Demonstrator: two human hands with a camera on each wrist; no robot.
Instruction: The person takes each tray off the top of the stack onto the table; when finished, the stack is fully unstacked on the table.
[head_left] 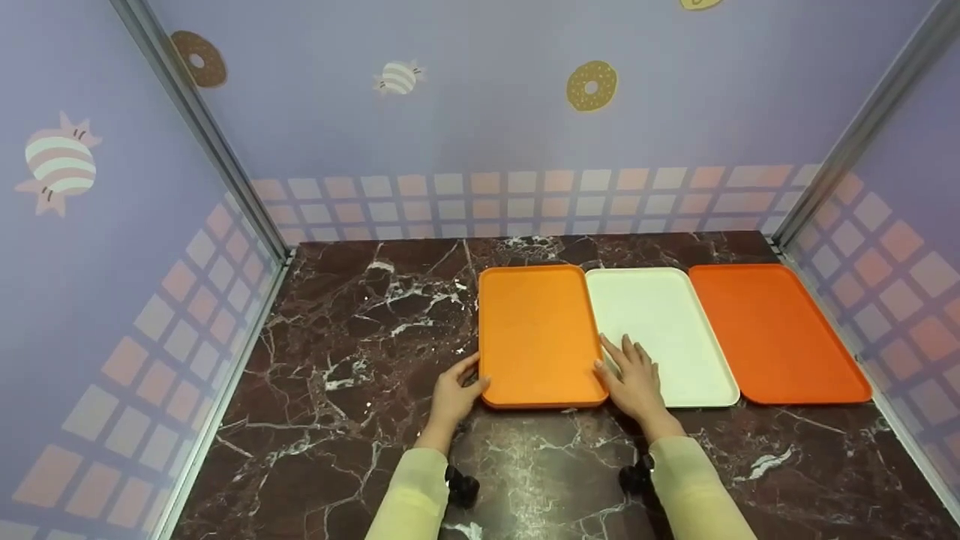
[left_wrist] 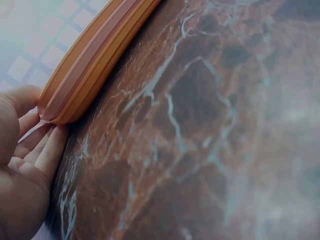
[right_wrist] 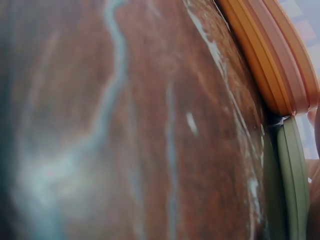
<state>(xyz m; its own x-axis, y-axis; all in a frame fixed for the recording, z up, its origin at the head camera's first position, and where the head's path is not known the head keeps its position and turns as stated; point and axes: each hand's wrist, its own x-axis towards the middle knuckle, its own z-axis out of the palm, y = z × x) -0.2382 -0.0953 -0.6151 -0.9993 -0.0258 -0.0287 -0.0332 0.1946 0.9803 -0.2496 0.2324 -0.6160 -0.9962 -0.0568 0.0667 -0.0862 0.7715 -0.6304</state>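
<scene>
In the head view, a yellow-orange tray (head_left: 540, 330) lies on top of a stack. Both wrist views show the stacked edges, with a pinkish tray edge (left_wrist: 95, 55) between orange ones. My left hand (head_left: 454, 394) grips the stack's near left edge, thumb at the top rim and fingers low at the side. At the right edge my right hand (head_left: 636, 382) touches the rim with thumb and index finger. Its other fingers extend over a white tray (head_left: 667, 322) beside the stack. Little of this hand shows in the right wrist view.
An orange-red tray (head_left: 780, 337) lies right of the white one, close to the right wall. Dark marbled tabletop (head_left: 360, 420) extends left and in front. Patterned lilac panels (head_left: 487, 112) enclose the back and sides.
</scene>
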